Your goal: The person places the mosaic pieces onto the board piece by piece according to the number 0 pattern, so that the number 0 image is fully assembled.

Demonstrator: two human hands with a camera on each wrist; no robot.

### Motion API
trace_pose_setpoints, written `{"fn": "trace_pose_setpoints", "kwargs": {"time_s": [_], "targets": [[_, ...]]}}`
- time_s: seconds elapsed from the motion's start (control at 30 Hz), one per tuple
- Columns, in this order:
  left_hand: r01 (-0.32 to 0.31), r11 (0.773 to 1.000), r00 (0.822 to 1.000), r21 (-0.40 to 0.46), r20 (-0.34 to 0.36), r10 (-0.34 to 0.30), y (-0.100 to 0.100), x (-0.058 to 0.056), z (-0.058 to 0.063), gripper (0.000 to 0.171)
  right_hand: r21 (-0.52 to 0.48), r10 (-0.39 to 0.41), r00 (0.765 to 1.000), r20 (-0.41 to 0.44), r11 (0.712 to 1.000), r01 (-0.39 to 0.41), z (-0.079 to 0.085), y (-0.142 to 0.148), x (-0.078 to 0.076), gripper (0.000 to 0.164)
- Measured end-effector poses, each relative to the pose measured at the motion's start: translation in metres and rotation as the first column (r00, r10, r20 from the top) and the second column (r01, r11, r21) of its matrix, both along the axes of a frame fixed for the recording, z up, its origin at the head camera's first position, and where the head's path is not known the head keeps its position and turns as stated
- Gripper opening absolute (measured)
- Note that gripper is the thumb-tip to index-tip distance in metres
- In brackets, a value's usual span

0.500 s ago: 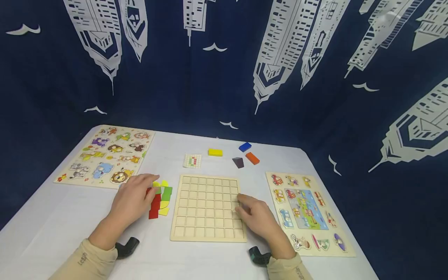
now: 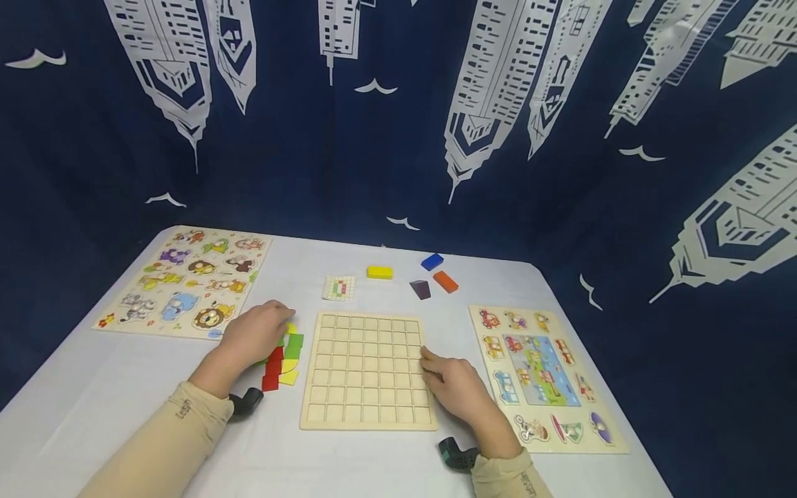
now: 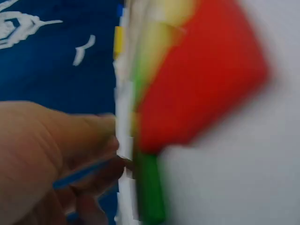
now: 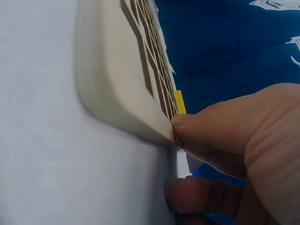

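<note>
My left hand [image 2: 254,333] reaches over a pile of coloured tiles, its fingertips at the pile's far end. Red tiles [image 2: 272,366], green tiles [image 2: 293,346] and yellow tiles [image 2: 289,373] lie partly overlapping beside it. In the left wrist view the thumb and fingers [image 3: 89,133] are apart by a blurred red tile [image 3: 206,75], and no tile shows clearly between them. My right hand [image 2: 457,387] holds the right rim of the square wooden grid board [image 2: 367,370]. Its thumb [image 4: 187,123] lies on the rim in the right wrist view; the index finger is partly hidden.
A small pattern card [image 2: 339,288] lies behind the board. Near it are a yellow block [image 2: 380,272], a blue block [image 2: 432,261], an orange block [image 2: 445,281] and a dark wedge [image 2: 420,289]. An animal puzzle [image 2: 187,277] lies left, a vehicle puzzle [image 2: 542,373] right.
My left hand has moved slightly right and farther over the tile pile, with its forearm shifting right too. The right hand stays at the board's edge. The head view has shifted slightly.
</note>
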State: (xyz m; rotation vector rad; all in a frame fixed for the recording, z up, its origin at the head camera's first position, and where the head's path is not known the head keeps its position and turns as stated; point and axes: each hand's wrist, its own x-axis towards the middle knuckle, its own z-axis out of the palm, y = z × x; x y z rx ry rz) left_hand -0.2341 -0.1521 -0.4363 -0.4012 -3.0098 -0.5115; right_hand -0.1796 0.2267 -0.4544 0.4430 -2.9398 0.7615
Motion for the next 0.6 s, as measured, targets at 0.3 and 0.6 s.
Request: {"fn": "trace_pose_setpoints", "kwargs": {"time_s": [0.3, 0.6], "targets": [[0.02, 0.999, 0.996, 0.044, -0.086, -0.016, -0.005, -0.001, -0.017, 0.027, -0.026, -0.018, 0.999, 0.035, 0.999, 0.019, 0.002, 0.0, 0.001, 0.031], [-0.035, 0.998, 0.995, 0.061, -0.096, 0.04, -0.007, -0.003, -0.02, 0.028, -0.043, -0.015, 0.999, 0.043, 0.999, 0.016, -0.001, -0.001, 0.002, 0.031]]}}
